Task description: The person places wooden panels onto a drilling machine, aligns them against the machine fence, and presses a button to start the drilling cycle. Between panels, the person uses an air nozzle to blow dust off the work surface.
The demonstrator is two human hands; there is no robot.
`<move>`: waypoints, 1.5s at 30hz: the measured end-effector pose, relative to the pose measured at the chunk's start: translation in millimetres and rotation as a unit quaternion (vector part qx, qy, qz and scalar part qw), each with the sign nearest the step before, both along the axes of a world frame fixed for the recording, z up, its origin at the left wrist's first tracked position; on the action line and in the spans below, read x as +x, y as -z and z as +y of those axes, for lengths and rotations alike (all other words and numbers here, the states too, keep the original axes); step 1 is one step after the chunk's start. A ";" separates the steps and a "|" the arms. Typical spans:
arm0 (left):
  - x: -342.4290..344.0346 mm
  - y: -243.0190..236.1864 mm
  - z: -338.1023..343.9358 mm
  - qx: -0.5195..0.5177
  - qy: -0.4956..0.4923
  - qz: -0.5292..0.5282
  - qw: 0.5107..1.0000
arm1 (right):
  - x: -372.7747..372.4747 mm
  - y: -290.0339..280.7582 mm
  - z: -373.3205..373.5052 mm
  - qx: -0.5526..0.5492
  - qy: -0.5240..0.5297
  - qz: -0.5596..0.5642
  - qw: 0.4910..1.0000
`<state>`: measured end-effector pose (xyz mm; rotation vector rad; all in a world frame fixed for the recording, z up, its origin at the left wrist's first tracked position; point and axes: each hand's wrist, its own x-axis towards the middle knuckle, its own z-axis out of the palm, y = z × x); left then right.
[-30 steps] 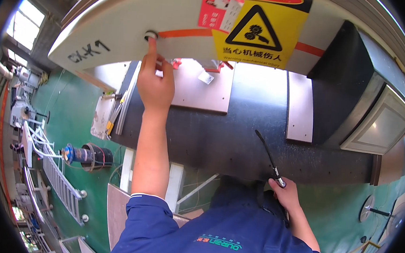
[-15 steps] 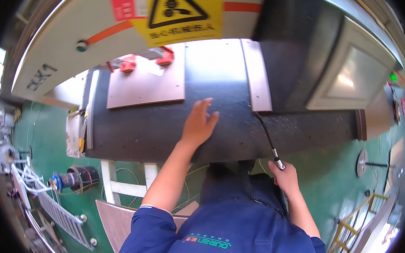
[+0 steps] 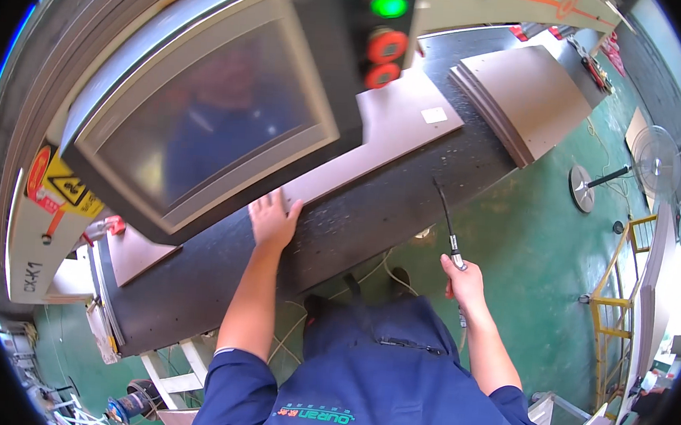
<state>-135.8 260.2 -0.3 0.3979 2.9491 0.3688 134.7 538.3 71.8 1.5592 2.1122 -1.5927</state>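
Observation:
My left hand (image 3: pixel 274 222) lies with its fingers apart at the near edge of a long pinkish-brown board (image 3: pixel 384 148), under the machine's framed screen (image 3: pixel 209 109). The board rests on the dark machine bed (image 3: pixel 355 229) and has a small white label. My right hand (image 3: pixel 462 280) is closed around a metal-handled air blow gun (image 3: pixel 454 252), its thin black nozzle pointing up toward the bed and a hose hanging below the hand. Beside the screen is a panel with a green button (image 3: pixel 387 3) and red buttons (image 3: pixel 385 48).
A stack of boards (image 3: pixel 522 99) sits at the bed's right end, a smaller board (image 3: pixel 136 261) at the left. A yellow metal ladder-like frame (image 3: pixel 613 322) and round-based stand (image 3: pixel 583 190) are at right; white frame legs (image 3: pixel 166 386) below the bed; cables on the green floor (image 3: pixel 536 242).
The view has swung right to the screen and board stack. My left hand has left the small button on the machine beam and come down to the board's edge. My right hand still holds the gun.

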 end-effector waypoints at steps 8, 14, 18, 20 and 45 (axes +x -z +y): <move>93.2 3.1 11.6 0.031 -0.014 0.100 0.994 | 5.6 20.8 114.8 -0.049 -0.018 0.002 0.999; 186.3 -17.9 28.7 -0.027 -0.076 0.050 0.995 | 5.6 31.2 144.4 -0.103 -0.027 0.017 0.994; 232.7 -31.5 24.5 -0.021 -0.096 0.020 0.995 | 7.7 39.7 144.4 -0.121 -0.025 0.025 0.992; 242.9 -40.7 26.8 -0.018 -0.100 0.005 0.995 | 10.5 38.5 142.2 -0.135 -0.037 0.024 0.990; 221.6 -35.7 -3.2 -0.113 -0.133 -0.007 0.985 | 29.8 -5.9 97.9 -0.121 -0.427 -0.167 0.881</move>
